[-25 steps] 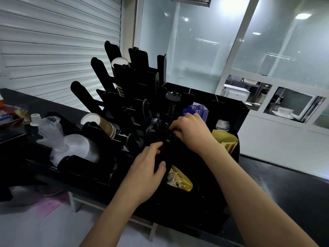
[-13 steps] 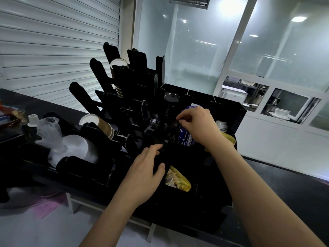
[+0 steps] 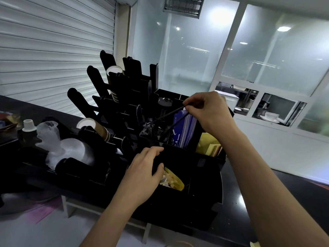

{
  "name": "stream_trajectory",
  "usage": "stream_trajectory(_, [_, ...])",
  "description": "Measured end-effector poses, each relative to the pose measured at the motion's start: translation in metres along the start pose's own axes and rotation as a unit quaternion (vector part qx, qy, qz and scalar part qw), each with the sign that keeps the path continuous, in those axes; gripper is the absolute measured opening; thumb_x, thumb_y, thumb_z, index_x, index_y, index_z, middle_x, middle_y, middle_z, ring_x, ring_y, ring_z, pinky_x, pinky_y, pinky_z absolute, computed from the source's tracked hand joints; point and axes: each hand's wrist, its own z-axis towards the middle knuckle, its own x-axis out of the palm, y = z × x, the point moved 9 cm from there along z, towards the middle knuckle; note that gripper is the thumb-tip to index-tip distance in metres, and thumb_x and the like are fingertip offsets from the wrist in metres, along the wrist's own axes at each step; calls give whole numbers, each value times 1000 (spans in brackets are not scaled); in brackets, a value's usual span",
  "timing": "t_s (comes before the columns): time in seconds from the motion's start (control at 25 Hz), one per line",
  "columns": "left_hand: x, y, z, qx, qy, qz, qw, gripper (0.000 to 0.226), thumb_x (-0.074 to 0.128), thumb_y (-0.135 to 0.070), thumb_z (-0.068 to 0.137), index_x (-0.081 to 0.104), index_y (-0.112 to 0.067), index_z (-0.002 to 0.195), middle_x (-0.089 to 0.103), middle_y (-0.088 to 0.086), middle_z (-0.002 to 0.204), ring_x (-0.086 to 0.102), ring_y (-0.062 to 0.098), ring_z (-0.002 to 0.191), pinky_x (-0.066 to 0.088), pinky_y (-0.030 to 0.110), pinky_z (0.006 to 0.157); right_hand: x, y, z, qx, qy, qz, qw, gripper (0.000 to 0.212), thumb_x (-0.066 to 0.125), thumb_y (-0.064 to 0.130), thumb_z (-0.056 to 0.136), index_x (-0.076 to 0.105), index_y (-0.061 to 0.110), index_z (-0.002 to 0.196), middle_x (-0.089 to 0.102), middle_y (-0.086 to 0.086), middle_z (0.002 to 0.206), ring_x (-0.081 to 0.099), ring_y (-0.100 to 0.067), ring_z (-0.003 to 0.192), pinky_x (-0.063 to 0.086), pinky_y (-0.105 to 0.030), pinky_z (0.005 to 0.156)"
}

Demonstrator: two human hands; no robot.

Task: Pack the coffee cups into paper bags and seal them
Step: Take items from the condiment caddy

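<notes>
A black organizer rack (image 3: 204,177) stands on the dark counter. My right hand (image 3: 209,111) is raised above its middle compartment and pinches thin black straws (image 3: 169,115) that slant down into a clear wrapper bundle (image 3: 151,129). My left hand (image 3: 144,169) grips the edge of a black divider at the front of the rack. Brown paper cups (image 3: 97,128) lie stacked in slanted holders on the left, another cup stack (image 3: 113,81) higher up. Yellowish paper bags (image 3: 210,145) sit in a compartment under my right wrist.
Blue packets (image 3: 183,129) stand beside the straws, a stack of black lids (image 3: 164,107) behind them. A yellow pouch (image 3: 173,180) lies in the front bin. Clear plastic-wrapped lids (image 3: 65,148) and a small white cup (image 3: 28,124) sit at left. A roller shutter and glass partition rise behind.
My right hand has lifted up out of the compartment, drawing black straws upward with it. My left hand has stayed on the rack.
</notes>
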Motion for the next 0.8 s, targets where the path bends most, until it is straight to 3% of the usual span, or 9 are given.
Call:
stream_trajectory(0.24, [-33, -38, -8, 55, -120, 30, 991, 53, 51, -42, 96, 34, -38, 146, 42, -22, 138, 30, -3, 123, 36, 15, 95, -22, 18, -25, -8, 35, 13, 999, 18, 75, 11, 86, 80, 29, 85, 71, 21, 72, 66, 11, 76, 42, 0, 62])
stream_trajectory(0.4, [-46, -55, -17, 58, -160, 123, 978, 70, 56, -49, 93, 32, -26, 155, 39, -9, 155, 32, 17, 134, 34, 36, 110, -26, 27, -47, -2, 102, 42, 994, 14, 78, 12, 85, 82, 26, 86, 74, 15, 70, 68, 3, 71, 52, -12, 65])
stream_trajectory(0.52, [-44, -64, -27, 52, -155, 159, 974, 67, 59, -48, 93, 41, -22, 152, 58, -5, 136, 41, 21, 130, 38, 43, 107, -30, 34, -64, 0, 141, 80, 987, 12, 80, 11, 85, 82, 22, 88, 77, 6, 76, 73, -8, 77, 62, -32, 83])
stream_trajectory(0.6, [-47, -70, -38, 61, -177, 129, 974, 53, 65, -39, 92, 56, -21, 142, 66, -4, 107, 49, 18, 109, 43, 39, 95, -35, 37, -73, 1, 146, 98, 984, 12, 79, 9, 84, 82, 20, 89, 77, 2, 77, 74, -14, 78, 61, -38, 86])
stream_trajectory(0.64, [-49, -73, -45, 64, -188, 112, 974, 46, 66, -35, 92, 62, -22, 136, 60, -7, 94, 49, 16, 96, 44, 36, 88, -37, 38, -78, 2, 145, 101, 984, 13, 79, 8, 84, 82, 19, 89, 77, 1, 77, 75, -16, 78, 61, -40, 86])
stream_trajectory(0.72, [-48, -73, -51, 52, -169, 102, 979, 36, 63, -34, 96, 65, -27, 131, 49, -12, 89, 45, 13, 89, 44, 30, 81, -39, 38, -85, 5, 145, 106, 984, 14, 78, 6, 83, 82, 18, 89, 78, -1, 77, 75, -20, 80, 61, -42, 87])
stream_trajectory(0.8, [-42, -68, -56, 33, -128, 103, 986, 33, 56, -40, 99, 64, -33, 130, 53, -9, 92, 50, 16, 92, 46, 29, 79, -39, 36, -96, 8, 145, 118, 982, 14, 77, 5, 83, 82, 18, 89, 78, -3, 78, 75, -23, 81, 62, -42, 86])
